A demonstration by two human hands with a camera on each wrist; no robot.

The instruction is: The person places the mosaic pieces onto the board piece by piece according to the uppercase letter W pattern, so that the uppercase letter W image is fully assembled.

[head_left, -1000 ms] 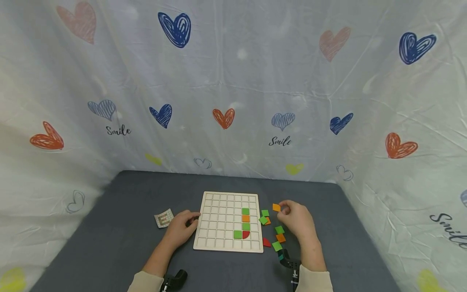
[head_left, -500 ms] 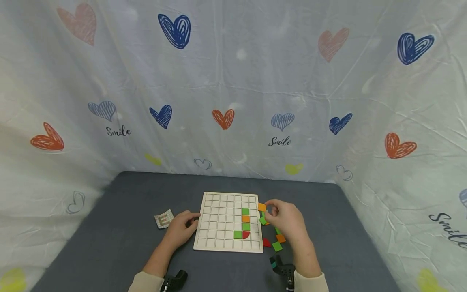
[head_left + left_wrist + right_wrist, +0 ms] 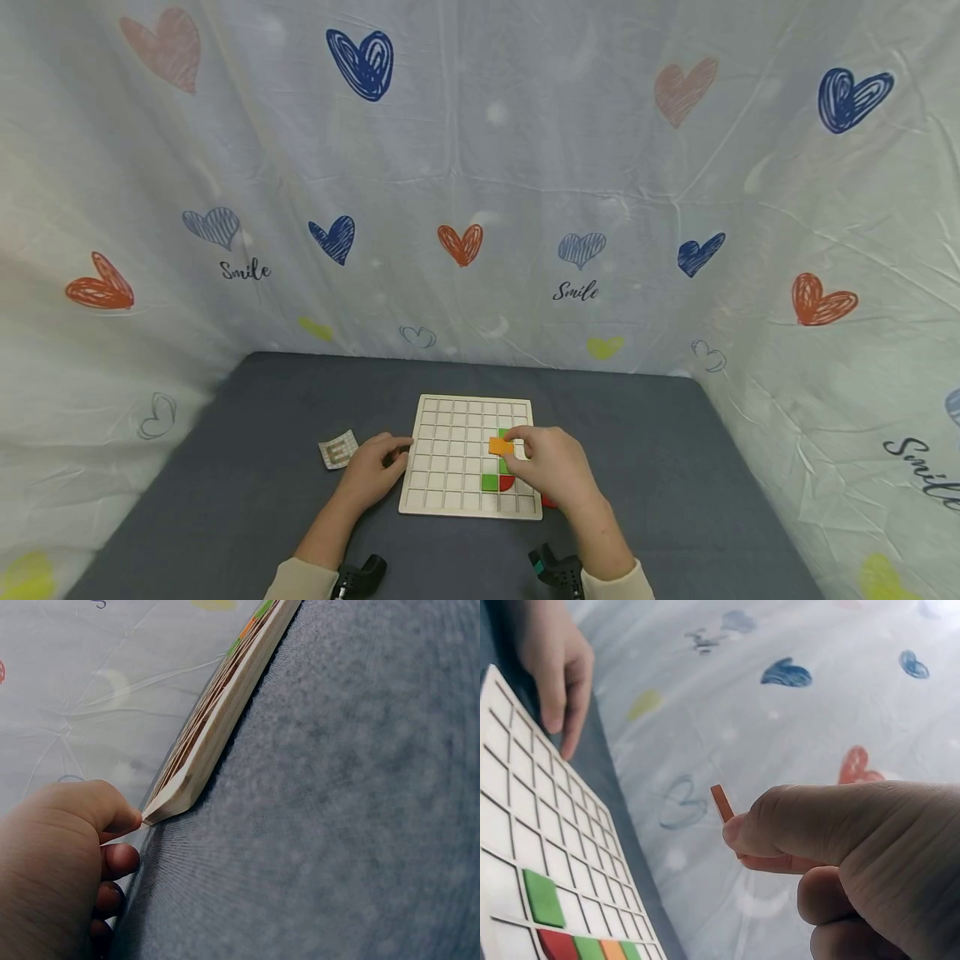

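Observation:
Between thumb and forefinger my right hand (image 3: 557, 465) pinches an orange square tile (image 3: 500, 447), held above the wooden grid board (image 3: 450, 450). In the right wrist view this orange tile (image 3: 721, 802) is seen edge-on, apart from the board. A green tile (image 3: 489, 482) and a red rounded tile (image 3: 506, 482) sit side by side in the grid. Above them, more green tiles and an orange one (image 3: 613, 949) form a column, partly covered by my right hand in the head view. My left hand (image 3: 373, 468) touches the board's left edge with a fingertip.
A small printed card (image 3: 338, 449) lies left of the board on the dark grey cloth (image 3: 300, 400). A red piece (image 3: 549, 502) shows at the board's right edge; my right hand and forearm hide the other loose tiles there. A patterned white curtain (image 3: 480, 167) hangs behind.
My right hand has carried the orange tile leftward, from beside the loose tiles to over the board's tile column. My left hand has stayed at the board's edge.

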